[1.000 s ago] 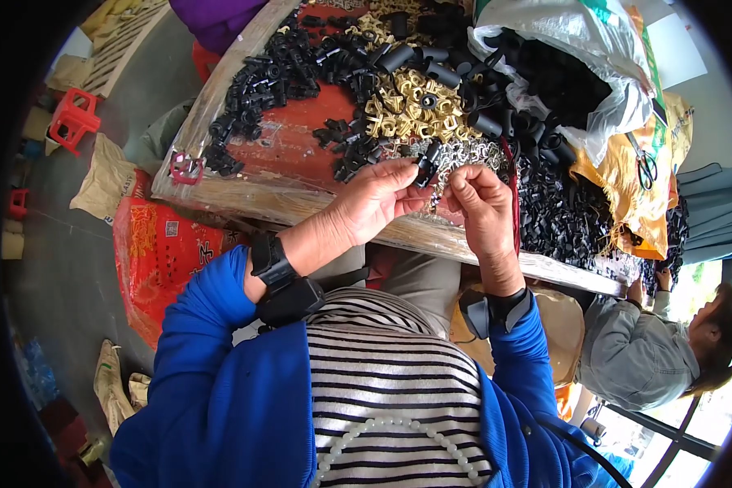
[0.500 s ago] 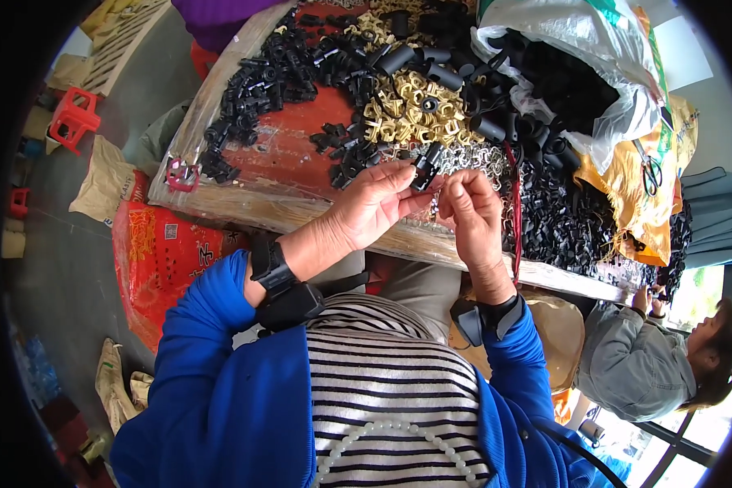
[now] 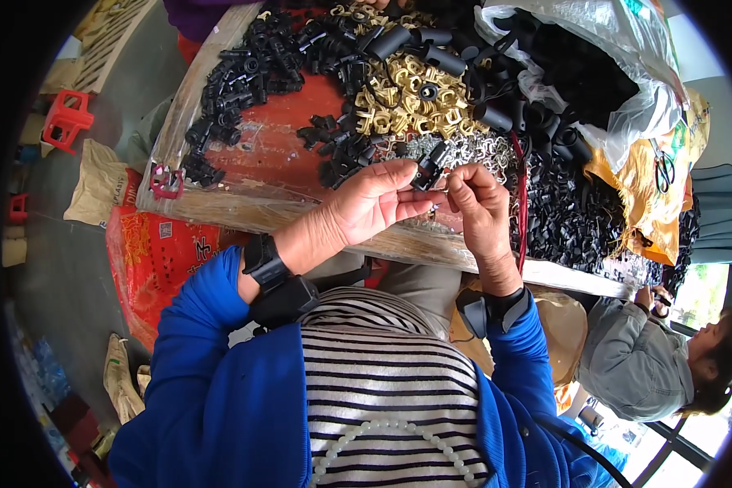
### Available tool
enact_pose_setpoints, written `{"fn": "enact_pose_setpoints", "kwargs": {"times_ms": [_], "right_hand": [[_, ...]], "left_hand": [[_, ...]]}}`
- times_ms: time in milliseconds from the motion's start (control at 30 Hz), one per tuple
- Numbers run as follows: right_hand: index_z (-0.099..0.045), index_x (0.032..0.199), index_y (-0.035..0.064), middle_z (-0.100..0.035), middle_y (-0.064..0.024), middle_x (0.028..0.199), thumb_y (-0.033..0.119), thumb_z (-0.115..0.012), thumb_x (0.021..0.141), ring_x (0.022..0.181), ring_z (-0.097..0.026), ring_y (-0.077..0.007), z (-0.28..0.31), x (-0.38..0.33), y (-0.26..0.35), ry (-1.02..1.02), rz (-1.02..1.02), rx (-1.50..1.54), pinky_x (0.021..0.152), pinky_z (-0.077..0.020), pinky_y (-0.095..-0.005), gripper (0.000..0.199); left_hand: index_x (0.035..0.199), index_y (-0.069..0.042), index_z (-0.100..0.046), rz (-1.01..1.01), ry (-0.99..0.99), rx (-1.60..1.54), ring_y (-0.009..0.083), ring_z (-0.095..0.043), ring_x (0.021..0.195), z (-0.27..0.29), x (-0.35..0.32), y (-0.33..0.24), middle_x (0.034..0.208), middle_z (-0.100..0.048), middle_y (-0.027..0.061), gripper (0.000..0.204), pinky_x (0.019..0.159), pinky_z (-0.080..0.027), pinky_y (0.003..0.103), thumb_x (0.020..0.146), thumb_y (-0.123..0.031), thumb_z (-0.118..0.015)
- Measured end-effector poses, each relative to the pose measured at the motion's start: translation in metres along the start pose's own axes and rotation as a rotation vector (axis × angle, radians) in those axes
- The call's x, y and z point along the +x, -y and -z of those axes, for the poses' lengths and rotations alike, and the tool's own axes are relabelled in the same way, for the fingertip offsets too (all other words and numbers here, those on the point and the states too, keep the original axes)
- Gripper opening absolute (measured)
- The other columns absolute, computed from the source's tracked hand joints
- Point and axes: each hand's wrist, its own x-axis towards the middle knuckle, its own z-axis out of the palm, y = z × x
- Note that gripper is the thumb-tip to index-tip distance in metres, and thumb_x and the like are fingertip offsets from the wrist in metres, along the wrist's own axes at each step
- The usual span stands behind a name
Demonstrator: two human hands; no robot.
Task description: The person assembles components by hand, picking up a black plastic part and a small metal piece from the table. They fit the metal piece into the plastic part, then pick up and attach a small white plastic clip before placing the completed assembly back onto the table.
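Between the thumb and fingers of my left hand (image 3: 374, 199) is a small black plastic fitting (image 3: 431, 165), tilted up above the table's front edge. My right hand (image 3: 481, 199) is closed in a pinch close to the fitting's right side; whatever its fingertips hold is too small or hidden to name. Just beyond both hands lie brass-coloured clips (image 3: 415, 96) in a heap. Small silvery metal pieces (image 3: 484, 152) are spread in front of them. Loose black plastic parts (image 3: 333, 146) lie left of my fingers.
The wooden-edged table (image 3: 276, 213) carries more black fittings (image 3: 244, 77) at left and black cylinders (image 3: 443, 58) at the back. A white plastic bag (image 3: 655, 89) holds black parts. Scissors (image 3: 664, 167) rest on a yellow sack (image 3: 614, 183). A person in grey (image 3: 634, 358) works at right; red stools (image 3: 67, 120) stand left.
My right hand has shifted slightly right, its fingers pinched tighter. The left hand keeps its hold on the black fitting. A person's hand now shows at the table's far edge.
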Motion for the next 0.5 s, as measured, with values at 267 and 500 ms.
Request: {"fn": "enact_pose_setpoints", "kwargs": {"times_ms": [267,500], "right_hand": [[-0.048,0.072,0.0013,-0.048,-0.0010,0.065,0.005,-0.054,0.075,0.051,-0.040,-0.0061,-0.023,-0.016,0.023,-0.096,0.468,-0.451,0.048,-0.0332,-0.0176,0.007],[-0.050,0.071,0.0023,-0.048,-0.0042,0.064,0.001,-0.057,0.070,0.051,-0.045,-0.0121,-0.034,-0.038,0.037,-0.134,0.685,-0.770,0.047,-0.0357,-0.0214,0.007]], "left_hand": [[0.096,-0.005,-0.052,-0.006,0.003,0.113,0.0157,-0.054,0.084,-0.023,-0.019,0.006,0.093,-0.055,0.0074,0.019,0.076,-0.044,0.027,0.081,-0.015,-0.047],[0.094,-0.005,-0.053,0.014,-0.010,0.148,0.0134,-0.054,0.081,-0.020,-0.037,0.012,0.090,-0.055,0.0053,0.019,0.073,-0.046,0.026,0.079,-0.015,-0.051]]}}
